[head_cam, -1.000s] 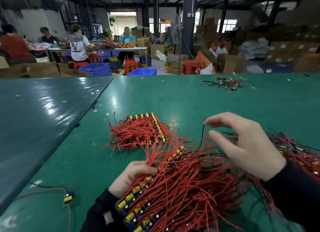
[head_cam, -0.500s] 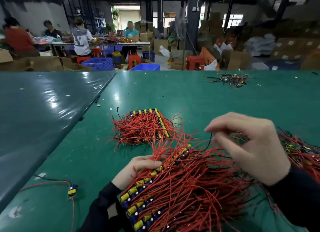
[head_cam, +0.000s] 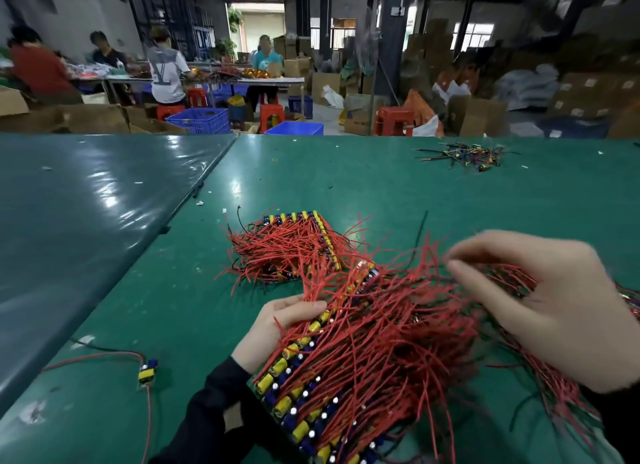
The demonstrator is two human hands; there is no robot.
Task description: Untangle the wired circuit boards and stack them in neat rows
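Lying between the two hands, a long row of circuit boards [head_cam: 304,387] is being steadied near the counter's [head_cam: 381,186] near edge, its long axis running from the near edge up toward the far right. The left hand [head_cam: 273,328] is being pressed against the row's left flank, fingers curled loosely round the red wires [head_cam: 381,342]. The right hand [head_cam: 547,304] is being held just above the tangle on the right, fingertips apparently pinching wire strands, though blur is making this uncertain. A finished stack [head_cam: 294,245] is lying just beyond, toward the far edge, nearer the left hand. One stray board [head_cam: 147,372] is lying well apart, toward the left edge.
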